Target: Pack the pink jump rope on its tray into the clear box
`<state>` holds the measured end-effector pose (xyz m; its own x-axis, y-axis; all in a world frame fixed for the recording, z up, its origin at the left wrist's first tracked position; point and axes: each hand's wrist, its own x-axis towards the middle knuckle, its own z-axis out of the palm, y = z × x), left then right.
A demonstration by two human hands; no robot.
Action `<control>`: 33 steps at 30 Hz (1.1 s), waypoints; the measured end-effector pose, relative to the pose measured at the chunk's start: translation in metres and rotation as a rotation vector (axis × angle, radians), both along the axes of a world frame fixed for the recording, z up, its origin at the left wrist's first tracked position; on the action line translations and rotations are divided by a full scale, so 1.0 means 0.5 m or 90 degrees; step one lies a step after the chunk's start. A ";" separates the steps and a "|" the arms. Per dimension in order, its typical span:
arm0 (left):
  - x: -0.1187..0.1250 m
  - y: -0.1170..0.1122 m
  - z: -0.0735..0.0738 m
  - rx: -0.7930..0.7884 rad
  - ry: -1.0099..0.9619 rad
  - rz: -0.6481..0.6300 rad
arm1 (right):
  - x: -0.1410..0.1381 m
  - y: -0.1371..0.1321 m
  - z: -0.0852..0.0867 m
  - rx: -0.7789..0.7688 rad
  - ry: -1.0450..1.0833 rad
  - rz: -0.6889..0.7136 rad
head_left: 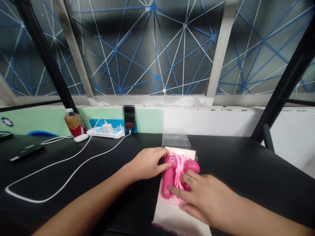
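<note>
A pink jump rope (172, 172) with two thick handles and a bundled pale pink cord lies on a pale pink card (169, 214) on the black table (246, 170). My left hand (147, 163) rests against the upper end of the left handle, fingers curled onto it. My right hand (199, 193) lies over the lower part of the handles and cord, fingers stretched flat and pressing on them. A clear plastic box (176, 141) stands just behind the card.
A white power strip (105, 132) with a charger and long white cables (61, 164) sits at the back left, beside a bottle (73, 123) and a white mouse (81, 137). A dark flat device (26, 153) lies far left. Black frame posts rise at both sides.
</note>
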<state>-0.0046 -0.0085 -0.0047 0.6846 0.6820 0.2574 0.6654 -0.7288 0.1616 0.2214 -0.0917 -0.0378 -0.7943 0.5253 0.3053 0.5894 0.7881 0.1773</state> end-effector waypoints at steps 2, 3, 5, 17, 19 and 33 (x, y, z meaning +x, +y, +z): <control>-0.002 0.006 0.000 0.016 -0.023 -0.017 | 0.006 0.011 -0.007 0.012 0.003 0.002; -0.003 0.011 0.001 0.023 -0.038 -0.021 | 0.009 0.015 -0.010 0.019 0.006 0.007; -0.005 0.025 0.001 0.043 -0.075 -0.018 | 0.018 0.022 -0.014 0.019 0.017 0.009; -0.014 0.123 -0.056 -0.054 -0.128 0.002 | 0.042 0.067 -0.028 0.012 0.016 0.007; -0.012 0.121 -0.053 -0.028 -0.138 -0.003 | 0.038 0.056 -0.017 -0.003 0.015 0.017; 0.001 0.047 -0.043 -0.042 -0.057 0.090 | 0.023 0.035 -0.005 -0.021 0.007 0.014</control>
